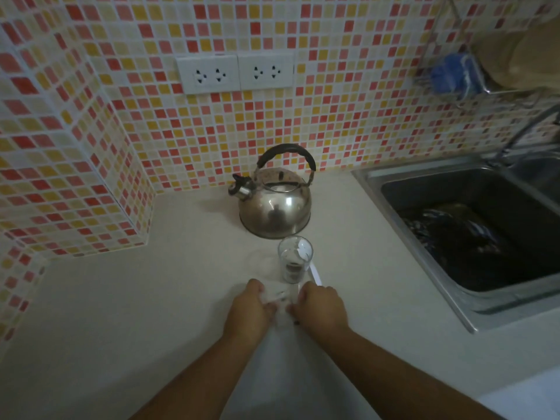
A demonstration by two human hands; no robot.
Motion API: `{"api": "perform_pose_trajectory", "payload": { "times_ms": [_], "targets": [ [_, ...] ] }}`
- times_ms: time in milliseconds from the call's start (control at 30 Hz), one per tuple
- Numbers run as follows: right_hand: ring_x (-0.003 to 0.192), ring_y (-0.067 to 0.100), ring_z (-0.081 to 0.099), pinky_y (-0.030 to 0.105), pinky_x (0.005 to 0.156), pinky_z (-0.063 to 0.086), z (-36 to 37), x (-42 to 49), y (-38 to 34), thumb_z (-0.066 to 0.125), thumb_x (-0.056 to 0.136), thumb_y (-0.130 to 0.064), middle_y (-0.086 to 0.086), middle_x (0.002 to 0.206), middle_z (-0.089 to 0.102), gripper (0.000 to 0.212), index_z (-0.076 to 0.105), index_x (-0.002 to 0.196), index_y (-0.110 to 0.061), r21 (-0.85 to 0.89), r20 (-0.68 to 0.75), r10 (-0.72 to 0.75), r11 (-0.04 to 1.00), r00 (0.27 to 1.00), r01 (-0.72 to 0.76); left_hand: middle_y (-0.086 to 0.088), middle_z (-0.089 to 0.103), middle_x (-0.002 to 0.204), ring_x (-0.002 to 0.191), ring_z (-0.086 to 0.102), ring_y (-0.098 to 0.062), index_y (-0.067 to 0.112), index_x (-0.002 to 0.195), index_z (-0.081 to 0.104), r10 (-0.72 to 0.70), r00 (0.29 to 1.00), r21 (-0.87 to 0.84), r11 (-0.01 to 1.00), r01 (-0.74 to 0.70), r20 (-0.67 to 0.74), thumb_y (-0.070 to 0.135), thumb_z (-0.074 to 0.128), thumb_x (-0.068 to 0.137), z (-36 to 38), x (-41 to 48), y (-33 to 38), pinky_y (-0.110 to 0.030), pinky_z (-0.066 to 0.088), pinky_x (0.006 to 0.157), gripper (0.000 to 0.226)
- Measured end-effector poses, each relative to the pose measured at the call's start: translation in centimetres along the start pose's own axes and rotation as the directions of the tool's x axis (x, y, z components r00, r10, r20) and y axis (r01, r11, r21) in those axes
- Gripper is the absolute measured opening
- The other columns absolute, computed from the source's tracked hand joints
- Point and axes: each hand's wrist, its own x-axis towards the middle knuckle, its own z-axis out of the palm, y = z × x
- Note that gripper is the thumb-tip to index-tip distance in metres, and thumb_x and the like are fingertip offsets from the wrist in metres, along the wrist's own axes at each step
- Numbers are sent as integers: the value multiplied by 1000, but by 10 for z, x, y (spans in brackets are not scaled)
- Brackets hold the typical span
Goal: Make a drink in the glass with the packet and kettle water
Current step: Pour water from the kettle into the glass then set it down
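A clear glass (pixel 294 258) stands upright on the white counter with dark powder at its bottom. Behind it sits a steel kettle (pixel 275 198) with a black handle, its spout turned left. Just in front of the glass both my hands pinch a pale, blurred packet (pixel 281 294). My left hand (pixel 250 307) holds its left side and my right hand (pixel 321 306) its right side. A white strip (pixel 315 273) lies on the counter to the right of the glass.
A steel sink (pixel 424 259) with dark items inside fills the right side, a tap (pixel 527 128) above it. Mosaic tiled walls close off the back and left, with two double sockets (pixel 235 73). A rack (pixel 454 77) hangs at top right.
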Motion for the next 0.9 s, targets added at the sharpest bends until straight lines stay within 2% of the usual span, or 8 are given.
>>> {"api": "perform_pose_trajectory", "payload": {
  "times_ms": [133, 233, 333, 433, 533, 633, 767, 900],
  "targets": [
    [75, 23, 60, 29, 64, 45, -18, -4, 1, 61, 69, -41, 0, 70, 65, 21, 52, 64, -23, 191, -41, 14, 982, 999, -6, 7, 54, 64, 68, 54, -20, 20, 97, 47, -37, 994, -76, 997, 29, -103, 30, 72, 78, -7, 2, 1, -24, 39, 63, 33],
    [54, 14, 52, 28, 49, 37, -56, 2, -2, 62, 73, -31, -6, 53, 51, 26, 43, 55, -26, 394, -287, -36, 906, 957, 153, 7, 51, 59, 67, 57, -25, 20, 91, 45, -80, 960, -214, 977, 21, -269, 25, 71, 80, -31, 14, 12, -26, 38, 65, 29],
    [70, 18, 52, 29, 56, 39, -110, 42, -23, 63, 79, -23, -5, 67, 54, 19, 49, 67, -28, 458, -503, -146, 791, 852, 406, 9, 52, 62, 64, 54, -21, 22, 92, 48, -27, 907, -298, 948, -110, -420, 19, 68, 83, -67, 44, 47, -27, 37, 63, 23],
    [89, 13, 52, 21, 69, 41, -153, 105, -61, 62, 81, -25, -7, 90, 56, 11, 55, 88, -28, 408, -496, -282, 759, 822, 507, 11, 55, 72, 66, 53, -6, 27, 92, 52, 84, 869, -272, 931, -242, -488, 21, 63, 84, -106, 90, 94, -23, 42, 61, 15],
    [116, 21, 45, 35, 97, 40, -173, 172, -90, 64, 81, -26, 2, 125, 53, 42, 50, 121, -24, 213, -335, -445, 823, 830, 527, 3, 60, 90, 84, 60, -17, 26, 108, 53, 112, 885, -256, 934, -250, -452, 20, 62, 85, -126, 141, 132, -34, 55, 76, 26],
    [128, 28, 37, 44, 106, 32, -164, 218, -97, 63, 82, -28, 5, 142, 43, 60, 37, 136, -25, -64, -150, -524, 851, 838, 521, -5, 57, 123, 112, 55, -28, 25, 132, 43, 14, 936, -199, 976, -90, -352, 17, 65, 84, -124, 178, 137, -45, 52, 94, 54],
    [112, 25, 46, 40, 97, 39, -141, 245, -93, 60, 84, -19, 5, 124, 56, 47, 45, 128, -25, -18, -131, -549, 834, 825, 552, -11, 53, 133, 112, 52, -28, 23, 138, 36, -185, 978, -307, 940, 148, -95, 8, 67, 80, -107, 197, 114, -37, 46, 96, 67],
    [100, 24, 49, 38, 89, 43, -132, 251, -94, 62, 82, -14, 6, 110, 61, 38, 53, 118, -22, 18, -232, -548, 824, 804, 567, -13, 61, 119, 96, 58, -24, 19, 104, 61, -217, 976, -355, 912, 206, 8, 2, 65, 78, -106, 199, 105, -35, 49, 86, 32]
  ]
}}
